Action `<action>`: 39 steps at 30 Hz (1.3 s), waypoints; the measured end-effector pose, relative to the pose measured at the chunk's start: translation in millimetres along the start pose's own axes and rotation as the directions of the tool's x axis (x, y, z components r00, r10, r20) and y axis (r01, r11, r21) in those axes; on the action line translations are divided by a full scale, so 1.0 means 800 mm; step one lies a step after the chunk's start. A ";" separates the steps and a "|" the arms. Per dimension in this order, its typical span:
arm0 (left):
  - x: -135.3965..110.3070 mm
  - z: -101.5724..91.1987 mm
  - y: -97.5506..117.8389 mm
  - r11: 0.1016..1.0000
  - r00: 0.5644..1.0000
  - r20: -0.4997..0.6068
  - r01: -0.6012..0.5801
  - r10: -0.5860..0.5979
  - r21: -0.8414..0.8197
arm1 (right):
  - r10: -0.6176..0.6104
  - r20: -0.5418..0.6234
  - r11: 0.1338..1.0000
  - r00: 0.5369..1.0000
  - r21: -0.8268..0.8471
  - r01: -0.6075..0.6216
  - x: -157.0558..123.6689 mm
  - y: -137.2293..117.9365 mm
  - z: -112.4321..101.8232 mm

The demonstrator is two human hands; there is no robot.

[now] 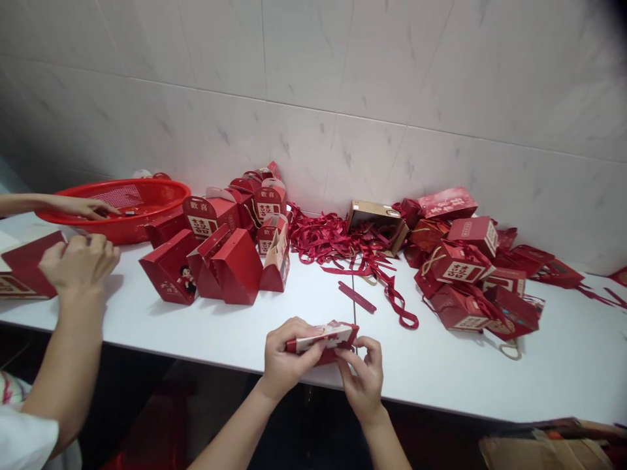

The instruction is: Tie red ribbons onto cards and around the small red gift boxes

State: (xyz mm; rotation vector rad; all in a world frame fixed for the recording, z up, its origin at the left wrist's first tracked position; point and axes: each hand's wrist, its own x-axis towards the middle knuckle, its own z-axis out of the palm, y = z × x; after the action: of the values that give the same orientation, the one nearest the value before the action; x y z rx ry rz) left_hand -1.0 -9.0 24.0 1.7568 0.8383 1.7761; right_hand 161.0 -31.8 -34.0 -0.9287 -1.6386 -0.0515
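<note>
My left hand point(287, 356) and my right hand point(363, 378) both grip a flattened red gift box point(327, 337) over the white table's front edge point(206, 343). The left hand's fingers wrap over the box's left end. The right hand pinches its lower right edge. A loose red ribbon strip point(356, 297) lies on the table just beyond the box.
Folded red gift boxes point(223, 251) stand left of centre, and a pile of ribboned ones point(465, 274) lies to the right. Tangled red ribbons point(337, 241) and a brown carton point(377, 219) sit by the tiled wall. Another person's hands point(78, 261) hold a red box near a red basket point(122, 202).
</note>
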 end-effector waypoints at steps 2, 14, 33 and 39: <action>0.000 0.000 -0.001 1.000 1.000 -0.007 0.000 0.000 -0.001 | -0.023 -0.067 1.000 0.997 -0.014 0.022 0.006 0.001 -0.003; 0.001 0.000 -0.003 0.999 1.000 0.006 -0.011 0.012 -0.042 | 0.352 0.027 0.817 0.935 0.479 -0.322 0.030 0.010 -0.063; -0.002 -0.003 0.011 0.976 0.965 0.153 -0.216 0.213 0.002 | 0.455 0.047 0.750 0.889 0.517 -0.412 0.115 -0.039 -0.044; -0.001 -0.006 0.014 0.987 0.967 0.197 -0.163 0.163 -0.015 | 0.415 0.383 0.602 0.825 0.565 -0.565 0.105 -0.033 -0.052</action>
State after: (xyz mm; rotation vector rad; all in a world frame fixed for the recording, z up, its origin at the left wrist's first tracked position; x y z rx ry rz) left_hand -4.7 -17.3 31.7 2.0146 0.6290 1.6643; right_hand 179.8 -25.6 61.1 -0.7999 -1.3612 1.0034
